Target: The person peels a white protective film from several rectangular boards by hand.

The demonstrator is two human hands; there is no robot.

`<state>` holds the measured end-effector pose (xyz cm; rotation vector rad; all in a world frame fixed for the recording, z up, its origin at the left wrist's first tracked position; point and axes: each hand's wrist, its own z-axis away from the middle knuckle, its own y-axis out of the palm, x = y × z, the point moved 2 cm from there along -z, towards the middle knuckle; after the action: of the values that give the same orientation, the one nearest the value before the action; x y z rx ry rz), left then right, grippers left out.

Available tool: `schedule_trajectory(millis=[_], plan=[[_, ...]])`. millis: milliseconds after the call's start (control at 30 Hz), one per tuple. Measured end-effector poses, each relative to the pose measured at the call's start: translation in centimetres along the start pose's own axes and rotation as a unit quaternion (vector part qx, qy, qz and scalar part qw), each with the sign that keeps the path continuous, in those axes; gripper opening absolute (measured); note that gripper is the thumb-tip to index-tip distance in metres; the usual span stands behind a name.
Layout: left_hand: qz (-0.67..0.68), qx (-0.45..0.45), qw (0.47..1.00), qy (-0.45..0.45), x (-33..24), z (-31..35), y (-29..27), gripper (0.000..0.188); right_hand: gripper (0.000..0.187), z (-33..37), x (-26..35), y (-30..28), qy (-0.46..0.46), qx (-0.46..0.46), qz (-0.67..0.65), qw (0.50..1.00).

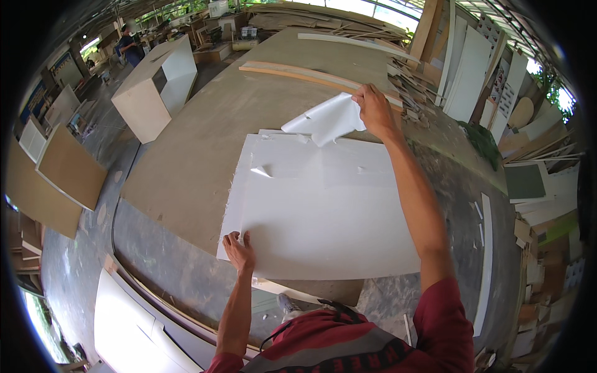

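Place: a woodworking shop, open-sided, daylight and greenery coming in at the far edge.
Bench: a huge brown fibreboard worktable [205, 149] fills the middle.
Stock: white cut panels leaning against the right wall [469, 74], brown boards stacked on the left [68, 174].
Product: an unfinished white-and-tan open cabinet box [158, 84] stands on the concrete floor [74, 261].

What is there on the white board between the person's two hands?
Head view: between the left hand and right hand, only white board with a small lifted film flap.

Large brown worktable [205, 149], white panel [323, 217] flat on near edge, long wooden strips [298, 74] at far side
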<state>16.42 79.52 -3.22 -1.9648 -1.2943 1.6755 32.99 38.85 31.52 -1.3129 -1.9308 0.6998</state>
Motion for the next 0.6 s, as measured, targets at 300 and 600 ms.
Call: schedule_trajectory(millis=[300,600], plan=[[0.378,0.026,0.923,0.065,-14.2,-0.6,-2.1,0.115,0.013,11.7,5.5,3.4,0.045,0.162,-0.318,0.933],[0.141,0.213,0.905,0.339,-8.6,-0.1,3.7,0.027,0.023,26.9,9.8,15.7,0.109,0.342,-0.524,0.773]])
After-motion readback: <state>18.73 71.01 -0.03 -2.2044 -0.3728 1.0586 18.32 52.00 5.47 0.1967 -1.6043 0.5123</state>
